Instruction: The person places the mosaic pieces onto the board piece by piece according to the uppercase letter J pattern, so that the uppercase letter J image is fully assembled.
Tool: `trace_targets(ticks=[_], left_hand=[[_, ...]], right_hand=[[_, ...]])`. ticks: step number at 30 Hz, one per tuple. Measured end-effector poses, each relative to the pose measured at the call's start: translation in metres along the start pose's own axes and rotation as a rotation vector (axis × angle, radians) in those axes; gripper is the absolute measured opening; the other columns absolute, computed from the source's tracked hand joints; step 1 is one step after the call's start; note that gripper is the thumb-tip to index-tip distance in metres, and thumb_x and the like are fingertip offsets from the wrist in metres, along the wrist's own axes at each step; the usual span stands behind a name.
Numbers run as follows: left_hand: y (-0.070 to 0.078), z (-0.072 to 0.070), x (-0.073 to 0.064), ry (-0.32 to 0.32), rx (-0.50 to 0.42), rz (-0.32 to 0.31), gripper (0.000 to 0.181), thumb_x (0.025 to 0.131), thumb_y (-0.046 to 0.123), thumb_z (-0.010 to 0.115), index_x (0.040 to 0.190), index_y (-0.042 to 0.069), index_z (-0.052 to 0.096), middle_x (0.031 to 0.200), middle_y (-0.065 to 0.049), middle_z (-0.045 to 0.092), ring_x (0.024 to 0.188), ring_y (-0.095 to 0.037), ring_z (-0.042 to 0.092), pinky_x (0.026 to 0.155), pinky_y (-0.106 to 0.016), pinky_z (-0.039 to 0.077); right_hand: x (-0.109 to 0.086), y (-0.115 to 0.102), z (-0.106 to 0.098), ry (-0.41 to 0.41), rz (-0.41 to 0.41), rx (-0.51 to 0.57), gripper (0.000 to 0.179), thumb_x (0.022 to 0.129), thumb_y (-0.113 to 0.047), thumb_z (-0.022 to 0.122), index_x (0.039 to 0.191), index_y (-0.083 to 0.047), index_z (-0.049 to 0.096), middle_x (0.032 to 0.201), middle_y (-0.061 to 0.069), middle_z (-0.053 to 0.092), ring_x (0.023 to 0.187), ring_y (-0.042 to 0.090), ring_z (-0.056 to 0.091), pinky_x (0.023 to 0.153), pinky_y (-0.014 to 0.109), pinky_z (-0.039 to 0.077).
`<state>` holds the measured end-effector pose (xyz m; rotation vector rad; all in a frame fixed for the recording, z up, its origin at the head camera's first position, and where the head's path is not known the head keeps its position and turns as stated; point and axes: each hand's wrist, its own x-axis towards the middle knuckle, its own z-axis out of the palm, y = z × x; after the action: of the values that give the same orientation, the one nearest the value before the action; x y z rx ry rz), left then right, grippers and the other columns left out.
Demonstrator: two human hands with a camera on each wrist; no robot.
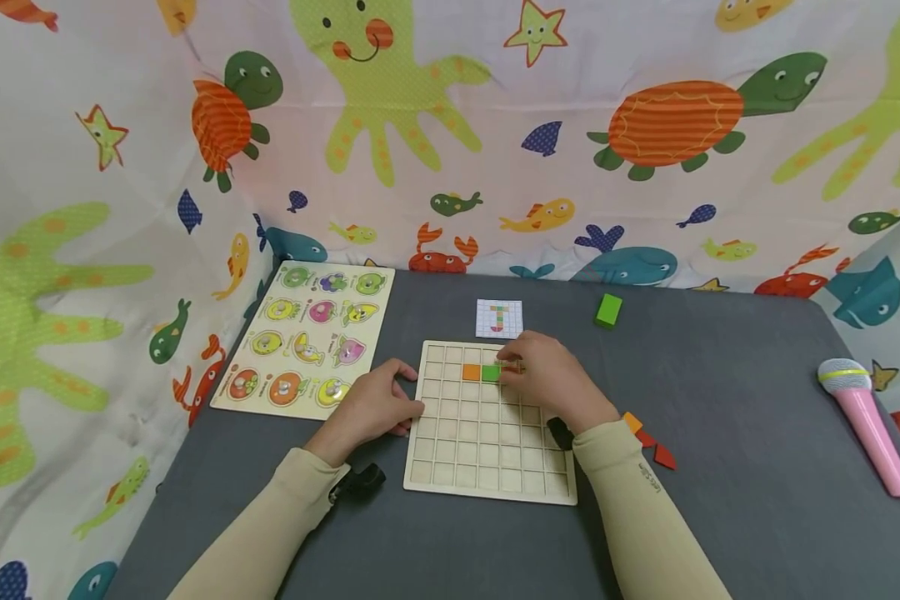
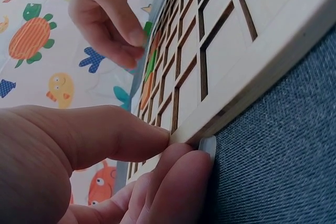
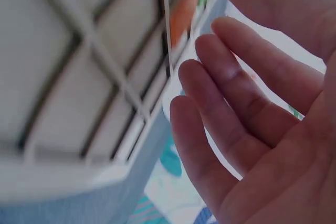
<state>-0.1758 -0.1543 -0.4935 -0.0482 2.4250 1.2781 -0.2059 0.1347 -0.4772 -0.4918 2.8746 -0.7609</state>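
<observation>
A square wooden grid board (image 1: pixel 468 454) lies on the grey table. My left hand (image 1: pixel 375 404) pinches its left edge, thumb on top and fingers at the side. An orange square tile (image 1: pixel 471 372) and a green square tile (image 1: pixel 491 373) sit side by side in one upper row. Just right of the green one, a reddish-orange tile (image 2: pixel 155 41) shows in the left wrist view. My right hand (image 1: pixel 547 375) is over that spot, partly covering it in the head view. Its fingers (image 3: pixel 210 85) look relaxed and slightly bent, with no piece visible between them.
Behind the board lies a small card (image 1: pixel 499 319) with a coloured J-shaped pattern. A green block (image 1: pixel 608 310) stands to its right. Loose orange (image 1: pixel 632 422) and red pieces (image 1: pixel 664 457) lie beside my right forearm. A fruit puzzle board (image 1: pixel 378 333) is at left, a pink toy microphone (image 1: pixel 873 425) at far right.
</observation>
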Motion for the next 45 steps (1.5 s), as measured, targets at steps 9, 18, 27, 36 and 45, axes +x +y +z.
trace_targets(ticks=[9, 18, 27, 36, 45], left_hand=[[-0.001, 0.002, 0.001, -0.004, 0.003, -0.007, 0.045, 0.091, 0.015, 0.082, 0.131, 0.011, 0.062, 0.085, -0.009, 0.072, 0.064, -0.019, 0.074, 0.061, -0.032, 0.066], [0.001, -0.001, 0.000, 0.002, 0.007, -0.011, 0.046, 0.091, 0.015, 0.082, 0.132, 0.010, 0.061, 0.086, -0.010, 0.072, 0.064, -0.019, 0.074, 0.061, -0.032, 0.066], [0.000, 0.001, 0.001, 0.001, 0.018, -0.023, 0.046, 0.091, 0.015, 0.082, 0.132, 0.010, 0.061, 0.087, -0.010, 0.071, 0.065, -0.019, 0.074, 0.062, -0.032, 0.066], [0.000, 0.002, 0.001, 0.001, 0.004, -0.011, 0.046, 0.090, 0.015, 0.082, 0.131, 0.010, 0.062, 0.088, -0.009, 0.071, 0.065, -0.018, 0.074, 0.061, -0.032, 0.066], [0.000, 0.001, 0.002, 0.001, 0.004, -0.015, 0.047, 0.090, 0.016, 0.084, 0.131, 0.010, 0.062, 0.087, -0.009, 0.072, 0.065, -0.018, 0.074, 0.061, -0.031, 0.066]], right_hand=[[-0.055, 0.046, -0.027, 0.013, 0.073, -0.036, 0.029, 0.098, -0.022, 0.078, 0.124, -0.007, 0.079, 0.118, 0.011, 0.074, 0.109, 0.030, 0.070, 0.095, 0.054, 0.062], [-0.113, 0.081, -0.057, 0.055, 0.114, -0.075, 0.030, 0.096, -0.022, 0.082, 0.124, -0.008, 0.079, 0.120, 0.011, 0.074, 0.112, 0.033, 0.071, 0.097, 0.059, 0.061], [-0.132, 0.097, -0.053, 0.055, 0.147, -0.097, 0.031, 0.092, -0.030, 0.087, 0.116, -0.010, 0.082, 0.115, 0.009, 0.075, 0.107, 0.032, 0.071, 0.094, 0.059, 0.061], [-0.134, 0.103, -0.047, 0.063, 0.184, -0.156, 0.032, 0.090, -0.032, 0.088, 0.111, -0.008, 0.082, 0.108, 0.008, 0.074, 0.099, 0.030, 0.070, 0.088, 0.059, 0.061], [-0.135, 0.105, -0.045, 0.059, 0.221, -0.159, 0.029, 0.088, -0.029, 0.089, 0.107, -0.008, 0.082, 0.106, 0.008, 0.073, 0.096, 0.029, 0.068, 0.087, 0.060, 0.060]])
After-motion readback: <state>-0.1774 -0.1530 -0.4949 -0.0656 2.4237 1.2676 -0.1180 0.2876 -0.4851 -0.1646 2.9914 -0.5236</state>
